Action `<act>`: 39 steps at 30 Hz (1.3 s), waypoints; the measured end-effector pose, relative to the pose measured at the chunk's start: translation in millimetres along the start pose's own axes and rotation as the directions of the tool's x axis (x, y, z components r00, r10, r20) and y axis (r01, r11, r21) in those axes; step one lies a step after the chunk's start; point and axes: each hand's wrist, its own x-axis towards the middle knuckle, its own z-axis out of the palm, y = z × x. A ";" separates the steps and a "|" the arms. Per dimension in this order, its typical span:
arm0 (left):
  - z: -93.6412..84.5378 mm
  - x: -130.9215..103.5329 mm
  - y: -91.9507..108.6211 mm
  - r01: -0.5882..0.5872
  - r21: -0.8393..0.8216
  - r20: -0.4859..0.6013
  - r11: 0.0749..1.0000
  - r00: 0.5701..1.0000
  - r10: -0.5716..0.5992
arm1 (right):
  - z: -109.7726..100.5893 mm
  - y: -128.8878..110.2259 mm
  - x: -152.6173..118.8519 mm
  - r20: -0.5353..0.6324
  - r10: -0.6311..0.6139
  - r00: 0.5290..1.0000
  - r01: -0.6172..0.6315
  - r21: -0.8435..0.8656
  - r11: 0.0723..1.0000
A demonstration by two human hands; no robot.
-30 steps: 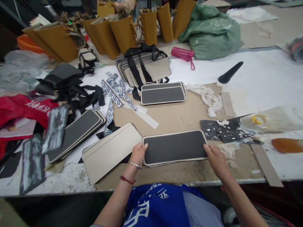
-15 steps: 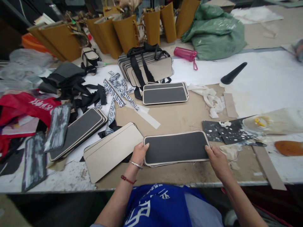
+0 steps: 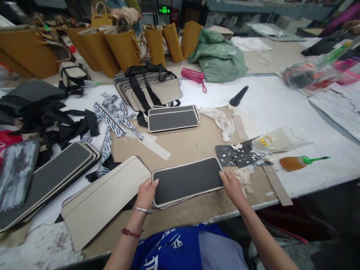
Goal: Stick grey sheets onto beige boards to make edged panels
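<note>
Between my two hands is a dark grey panel (image 3: 188,182) with a cream border and rounded corners, the edges of more pieces showing under it. My left hand (image 3: 147,192) pinches its left edge, thumb on top. On the right edge, my right hand (image 3: 231,185) grips it the same way; the fingers beneath are hidden. Left of my left hand lie plain beige panels (image 3: 105,200), overlapping at a slant. Farther left is another stack of dark panels (image 3: 60,170). Beyond the held panel, a few more dark panels (image 3: 173,119) lie on the brown board.
A strapped bundle of panels (image 3: 157,90) stands behind. Mustard bags (image 3: 120,47), a green sack (image 3: 218,56) and a pink bottle (image 3: 193,75) line the back. At right are a glue-spattered dark sheet (image 3: 239,153), a bottle of amber liquid (image 3: 292,163) and a black cone (image 3: 239,96).
The camera view has turned to the right, so the table's things sit farther left. Both hands keep their hold on the dark panel, which is tilted slightly more in view.
</note>
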 end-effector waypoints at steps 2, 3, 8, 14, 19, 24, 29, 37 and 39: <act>-0.7 1.0 -0.6 -0.009 0.042 0.004 0.999 1.000 0.009 | -1.9 -0.7 0.7 0.007 0.000 1.000 0.000 -0.018 1.000; -1.3 1.6 -0.9 -0.025 0.071 0.007 0.997 1.000 0.025 | -3.5 -1.1 0.9 0.011 0.001 1.000 0.000 -0.027 1.000; -6.7 0.6 2.6 -0.135 0.408 0.009 0.903 0.990 0.144 | -17.0 -3.2 -1.2 0.010 0.074 0.997 -0.069 -0.256 0.964; -3.7 -16.3 15.3 -0.181 0.874 -0.054 0.451 0.887 0.459 | -17.6 -5.6 8.9 -0.147 -0.221 0.964 0.144 -0.412 0.900; 22.8 -17.1 1.0 -0.380 0.920 0.199 0.095 0.662 0.722 | 2.9 -24.9 21.3 -0.081 -0.459 0.885 0.377 -0.453 0.808; 45.2 -9.0 -20.0 -0.412 0.911 0.331 -0.015 0.710 0.622 | 29.9 -37.9 22.3 0.109 -0.475 0.873 0.464 -0.485 0.741; 49.8 -7.7 -23.6 -0.403 0.915 0.330 -0.004 0.745 0.579 | 46.0 -31.8 20.7 0.193 -0.452 0.871 0.483 -0.501 0.718; 50.9 -6.5 -23.8 -0.402 0.915 0.323 0.017 0.759 0.566 | 44.8 -33.2 21.5 0.175 -0.455 0.873 0.482 -0.440 0.758; 51.0 -6.2 -24.2 -0.404 0.915 0.327 0.008 0.753 0.571 | 42.1 -30.8 22.3 0.134 -0.470 0.873 0.481 -0.409 0.776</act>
